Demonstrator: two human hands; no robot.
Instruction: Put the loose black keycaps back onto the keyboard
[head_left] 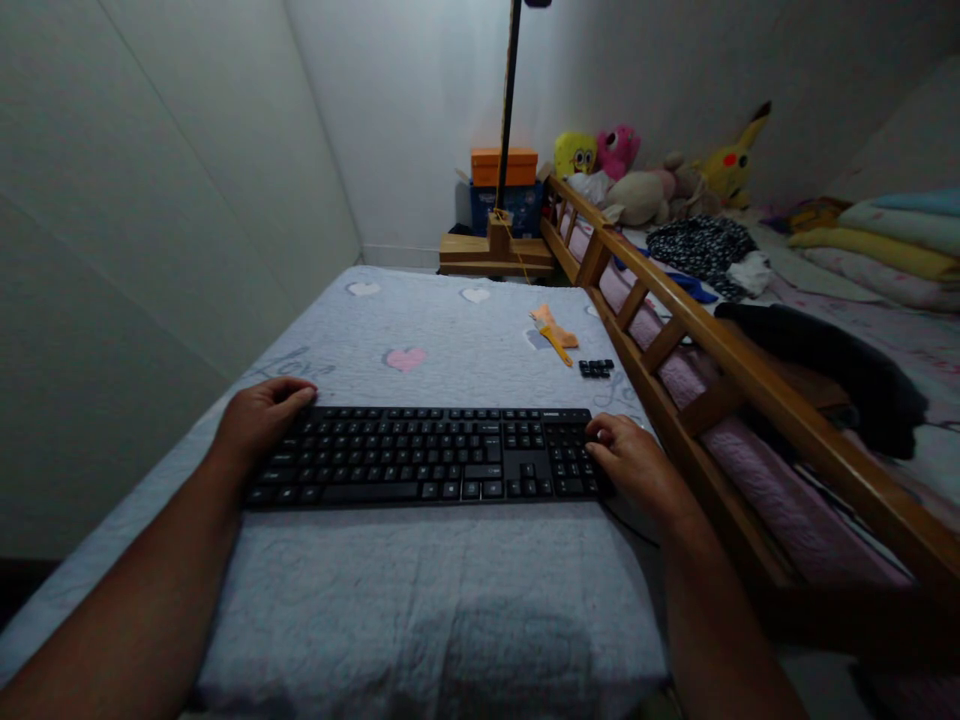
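Observation:
A black computer keyboard [420, 455] lies across the quilted cloth, its keys facing up and its long side toward me. My left hand [262, 415] is closed at the keyboard's left end, thumb and fingers drawn together near the far corner. At the other end, my right hand [626, 455] has its fingers curled on the right edge beside the number pad. A few small black keycaps [596, 368] sit in a group beyond the right end. Farther back, a yellow brush-like tool [556, 345] rests partly on a crumpled orange cloth [566, 338].
The table is covered by a pale blue quilted cloth [420, 590] with heart prints. A wooden bed rail [675, 300] runs close along the right side. Behind stand a wooden post base [495, 250] and an orange box [504, 166]. A cable [630, 530] trails under my right wrist.

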